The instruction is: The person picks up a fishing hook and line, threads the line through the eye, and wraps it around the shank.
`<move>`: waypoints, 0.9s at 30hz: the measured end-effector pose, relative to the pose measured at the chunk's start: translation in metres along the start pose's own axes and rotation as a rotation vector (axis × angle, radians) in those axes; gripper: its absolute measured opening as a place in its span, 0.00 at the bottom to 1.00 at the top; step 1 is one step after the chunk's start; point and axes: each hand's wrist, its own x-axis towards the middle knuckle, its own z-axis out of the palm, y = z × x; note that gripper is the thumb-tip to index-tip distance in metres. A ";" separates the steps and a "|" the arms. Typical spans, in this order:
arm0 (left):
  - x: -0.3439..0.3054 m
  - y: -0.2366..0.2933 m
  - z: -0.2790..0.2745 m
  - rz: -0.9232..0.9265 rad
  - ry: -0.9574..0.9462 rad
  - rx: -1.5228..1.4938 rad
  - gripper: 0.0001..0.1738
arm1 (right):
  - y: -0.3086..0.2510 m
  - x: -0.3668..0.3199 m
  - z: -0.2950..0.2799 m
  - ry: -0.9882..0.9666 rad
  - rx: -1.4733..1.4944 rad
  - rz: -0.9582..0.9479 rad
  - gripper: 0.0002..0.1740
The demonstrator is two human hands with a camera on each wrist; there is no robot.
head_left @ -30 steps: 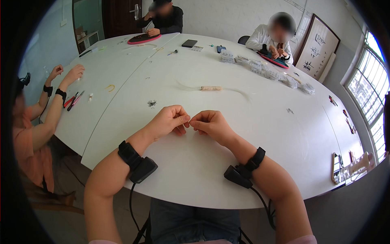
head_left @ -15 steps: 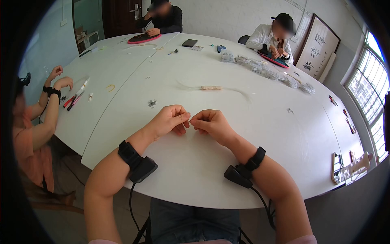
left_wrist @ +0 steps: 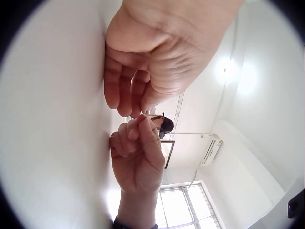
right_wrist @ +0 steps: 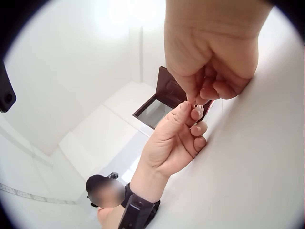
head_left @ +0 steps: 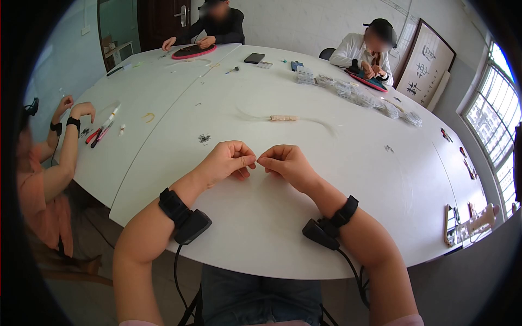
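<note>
Meeting almost tip to tip above the smooth white bench (head_left: 250, 228), the left hand (head_left: 225, 159) and the right hand (head_left: 288, 165) are held out in front of the seated person. In each grip, thumb and fingertips are brought together, with the other fingers curled loosely beside them. Whether something fine is clamped there cannot be told; the spot is too small to be read, even from the wrists. A thin gap is shown between the two grips from the head, while from the wrists the fingertips are seen overlapping, so contact cannot be judged.

Just beyond the left grip, a small heap of thin dark bits (head_left: 204, 138) is seen lying on the bench, clear of the fingers. Farther off, past both hands, a beige-wrapped bundle with clear strands fanning from its ends (head_left: 283, 118) is laid crosswise, well apart from either grip.

And now the changes: compared with half a second ago, the right hand has been drawn very slightly to its own right, and the gap has been widened a touch, while the left is kept almost in place. Heap and bundle are left undisturbed. Across the bench, a hand of the black-clothed person (head_left: 224, 27) has been lowered from the head to the bench, beside the round red-rimmed pad (head_left: 194, 51).
</note>
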 end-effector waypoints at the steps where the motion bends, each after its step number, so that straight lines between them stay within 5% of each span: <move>1: 0.000 0.001 0.000 -0.004 -0.005 0.011 0.09 | -0.001 0.000 -0.001 0.012 -0.052 0.007 0.08; 10: 0.000 0.000 0.000 -0.006 -0.004 -0.002 0.08 | -0.007 0.003 -0.019 0.079 -0.046 -0.031 0.08; 14: -0.001 0.005 -0.004 0.002 0.004 0.031 0.09 | -0.009 0.012 -0.046 0.386 0.208 -0.269 0.09; 18: 0.001 0.012 -0.026 0.178 0.259 0.228 0.09 | -0.017 0.013 -0.067 0.641 0.340 -0.376 0.08; 22: 0.009 0.004 -0.064 0.347 0.633 0.620 0.09 | -0.001 0.014 -0.060 0.504 0.302 -0.238 0.08; 27: 0.004 -0.001 -0.088 0.190 0.737 0.979 0.06 | 0.011 0.011 -0.033 0.239 0.272 -0.083 0.08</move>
